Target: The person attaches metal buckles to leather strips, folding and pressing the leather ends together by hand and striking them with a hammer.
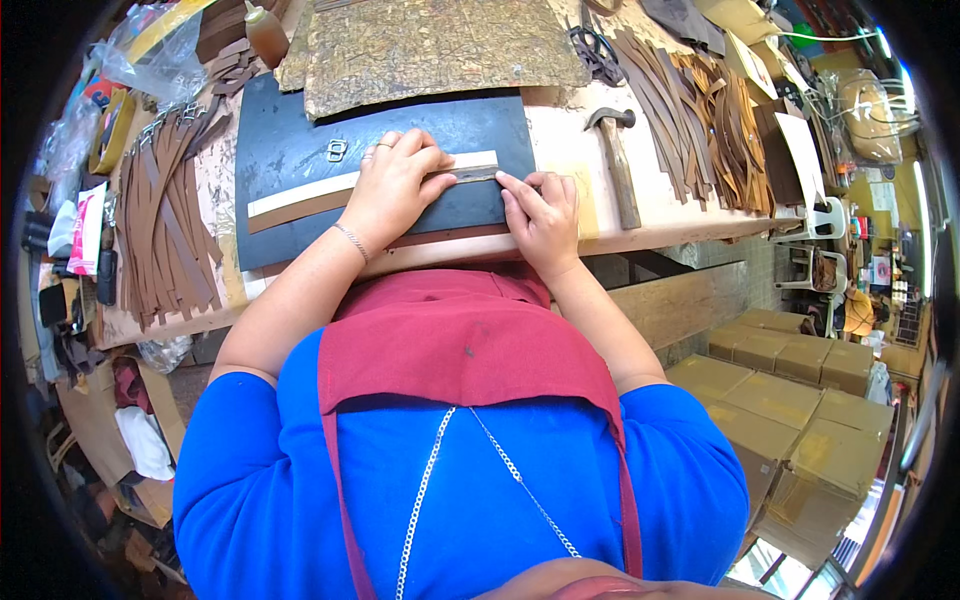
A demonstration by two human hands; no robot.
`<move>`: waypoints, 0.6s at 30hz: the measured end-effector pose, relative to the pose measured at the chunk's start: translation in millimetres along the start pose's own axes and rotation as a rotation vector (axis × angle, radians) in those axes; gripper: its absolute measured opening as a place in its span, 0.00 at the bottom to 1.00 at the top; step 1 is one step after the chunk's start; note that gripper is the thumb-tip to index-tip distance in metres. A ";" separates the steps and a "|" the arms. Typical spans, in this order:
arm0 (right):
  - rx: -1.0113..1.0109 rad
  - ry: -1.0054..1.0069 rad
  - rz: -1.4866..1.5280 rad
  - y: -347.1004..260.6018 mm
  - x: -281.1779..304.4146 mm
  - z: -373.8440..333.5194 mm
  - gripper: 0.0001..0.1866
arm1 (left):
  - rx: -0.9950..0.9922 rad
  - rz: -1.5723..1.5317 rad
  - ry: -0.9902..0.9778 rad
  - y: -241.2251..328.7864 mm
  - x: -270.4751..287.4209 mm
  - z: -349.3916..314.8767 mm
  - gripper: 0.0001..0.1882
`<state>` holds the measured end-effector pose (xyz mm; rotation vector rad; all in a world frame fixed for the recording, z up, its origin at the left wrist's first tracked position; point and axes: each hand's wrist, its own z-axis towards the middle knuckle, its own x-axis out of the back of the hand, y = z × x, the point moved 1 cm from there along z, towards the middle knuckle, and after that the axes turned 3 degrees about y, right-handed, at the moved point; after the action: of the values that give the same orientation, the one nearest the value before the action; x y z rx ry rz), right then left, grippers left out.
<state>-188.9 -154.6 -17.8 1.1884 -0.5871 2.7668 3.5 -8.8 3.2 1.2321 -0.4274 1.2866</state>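
"Looking down from the head view, where is the work?"

"On the black mat (290, 130): a long brown strip (300, 209) with a pale upper edge lies across it."

"And the hands?"

"The left hand (395, 188) rests over the strip at the mat's middle, fingers bent, thumb out to the side. The right hand (543, 213) touches the strip's end near the mat's right edge with its index fingertip. Whether either one truly grips, I can't tell."

"Anything else on the mat?"

"A small metal buckle (337, 150), above the strip."

"Around it, on the counter (560, 120)?"

"Left of the mat, a bundle of brown straps (160, 215); right of it, a hammer (617, 170), then more strips (665, 120). A worn board (430, 50) overlaps the mat's far edge."
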 end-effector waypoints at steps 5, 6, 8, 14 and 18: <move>-0.005 -0.008 -0.005 -0.6 3.3 3.7 0.10 | 0.005 -0.003 0.012 2.1 -1.5 0.3 0.11; -0.005 -0.007 -0.002 -0.6 2.7 6.3 0.10 | 0.006 0.000 0.012 2.4 -1.2 0.6 0.11; -0.023 -0.072 -0.018 0.5 0.0 14.6 0.06 | -0.039 0.058 0.024 4.6 -0.2 2.1 0.11; -0.094 -0.390 -0.022 -3.6 -0.4 55.7 0.08 | -0.066 0.007 -0.103 2.7 -1.9 8.5 0.09; -0.112 -0.529 0.014 -3.4 2.0 65.6 0.08 | -0.079 -0.087 -0.131 1.1 -2.8 16.2 0.09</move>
<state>-144.8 -176.1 25.8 1.8996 -0.7744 2.3774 7.7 -24.2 7.3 1.2589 -0.5082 1.1097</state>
